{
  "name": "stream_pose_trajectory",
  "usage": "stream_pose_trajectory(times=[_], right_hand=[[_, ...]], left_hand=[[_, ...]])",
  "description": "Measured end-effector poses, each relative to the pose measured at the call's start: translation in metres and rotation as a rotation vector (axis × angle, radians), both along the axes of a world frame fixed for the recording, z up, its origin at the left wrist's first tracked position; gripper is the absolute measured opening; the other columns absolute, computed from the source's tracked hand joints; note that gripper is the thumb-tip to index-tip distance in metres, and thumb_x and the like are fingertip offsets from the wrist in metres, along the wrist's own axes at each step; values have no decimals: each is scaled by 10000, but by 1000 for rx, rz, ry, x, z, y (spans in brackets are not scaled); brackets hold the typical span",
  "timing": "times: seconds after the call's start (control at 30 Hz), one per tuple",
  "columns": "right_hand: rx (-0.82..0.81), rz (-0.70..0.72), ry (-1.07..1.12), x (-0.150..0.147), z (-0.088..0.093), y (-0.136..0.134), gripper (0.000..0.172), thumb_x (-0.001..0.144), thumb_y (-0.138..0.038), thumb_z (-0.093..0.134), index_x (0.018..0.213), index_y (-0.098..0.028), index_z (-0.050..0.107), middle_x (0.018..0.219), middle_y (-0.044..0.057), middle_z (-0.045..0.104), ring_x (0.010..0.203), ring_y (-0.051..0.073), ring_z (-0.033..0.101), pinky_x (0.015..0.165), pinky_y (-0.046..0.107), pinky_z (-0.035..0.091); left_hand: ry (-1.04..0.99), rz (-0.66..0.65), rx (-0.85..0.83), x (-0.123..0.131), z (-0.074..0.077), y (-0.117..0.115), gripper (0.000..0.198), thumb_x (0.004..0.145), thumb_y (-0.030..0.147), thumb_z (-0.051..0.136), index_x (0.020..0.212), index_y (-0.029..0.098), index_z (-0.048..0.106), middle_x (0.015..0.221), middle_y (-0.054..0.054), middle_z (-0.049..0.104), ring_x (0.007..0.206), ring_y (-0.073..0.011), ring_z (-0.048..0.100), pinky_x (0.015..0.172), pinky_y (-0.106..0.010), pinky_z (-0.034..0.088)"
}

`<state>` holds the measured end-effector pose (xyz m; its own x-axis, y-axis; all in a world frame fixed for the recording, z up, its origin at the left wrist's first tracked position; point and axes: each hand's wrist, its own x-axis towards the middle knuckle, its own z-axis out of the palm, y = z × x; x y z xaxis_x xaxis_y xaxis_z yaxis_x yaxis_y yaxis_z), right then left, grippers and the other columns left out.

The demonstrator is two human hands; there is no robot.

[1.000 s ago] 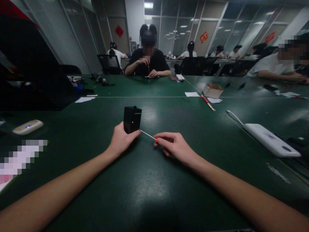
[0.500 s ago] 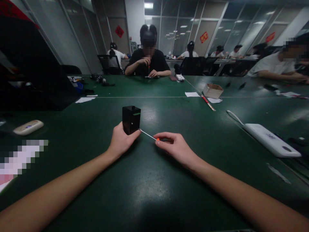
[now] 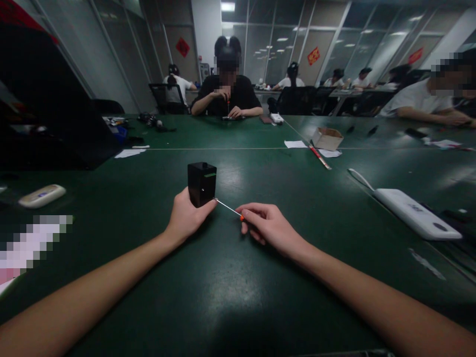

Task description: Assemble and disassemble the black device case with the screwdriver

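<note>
A black box-shaped device (image 3: 202, 182) with a small knob on top and a green strip near its upper edge stands upright over the table. My left hand (image 3: 189, 213) is closed around its lower part, the thumb along the front near the bottom right corner. In my right hand (image 3: 264, 220) is a screwdriver (image 3: 228, 207) with a thin metal shaft and an orange handle, mostly hidden by the fingers. Its tip meets the lower right corner of the device, beside my left thumb; the exact contact spot is too small to make out.
On the green table (image 3: 230, 282) a white power bank (image 3: 416, 213) with a cable lies at right. A small cardboard box (image 3: 326, 139) and paper sit farther back. At left are a pale oval case (image 3: 42, 196) and a dark screen-like panel. Across the table a person (image 3: 226, 94) works with another screwdriver.
The fingers of my right hand have shifted around the screwdriver handle, with the lower fingers now showing beneath it. My left hand and the black device stay in place.
</note>
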<state>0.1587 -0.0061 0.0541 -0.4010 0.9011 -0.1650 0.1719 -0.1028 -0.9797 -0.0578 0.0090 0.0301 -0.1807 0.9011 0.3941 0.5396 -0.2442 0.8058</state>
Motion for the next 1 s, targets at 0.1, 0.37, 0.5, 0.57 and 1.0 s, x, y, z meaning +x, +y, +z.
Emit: stream_pose_trajectory(times=[0.1, 0.37, 0.5, 0.57, 1.0], right_hand=[[39, -10, -43, 1, 0, 0, 292, 917, -322, 563, 1139, -155, 650, 703, 4, 658, 426, 69, 454, 370, 187, 353], [477, -69, -232, 2, -7, -2, 217, 830, -272, 692, 1018, -177, 741, 918, 48, 732, 811, 171, 658, 746, 302, 508], [561, -47, -276, 4, -5, -5, 230, 905, -294, 607, 1060, -184, 737, 943, 51, 753, 835, 182, 680, 771, 316, 504], [539, -13, -267, 4, -4, -5, 254, 947, -283, 542, 1085, -188, 732, 874, 32, 753, 821, 174, 690, 772, 310, 503], [726, -144, -232, 7, -1, -4, 222, 929, -270, 599, 1096, -197, 724, 1069, 45, 740, 928, 183, 672, 825, 307, 496]], left_hand=[[-12, 1, 1, 1, 1, -1, 328, 692, 419, 759, 802, 147, 611, 735, -26, 634, 668, -193, 596, 582, -288, 434], [-33, -26, -1, 1, -1, 0, 336, 701, 416, 764, 828, 141, 617, 765, -37, 640, 692, -198, 598, 607, -300, 444], [-31, -23, -5, 1, 1, 0, 332, 699, 413, 762, 815, 141, 611, 759, -35, 632, 689, -195, 590, 604, -301, 437], [-31, -28, -10, 1, 1, 0, 328, 700, 410, 760, 814, 140, 612, 758, -35, 630, 688, -195, 589, 602, -300, 435], [-172, -97, -50, -3, -2, 3, 377, 677, 422, 797, 858, 138, 628, 791, -33, 629, 729, -194, 586, 640, -305, 448]])
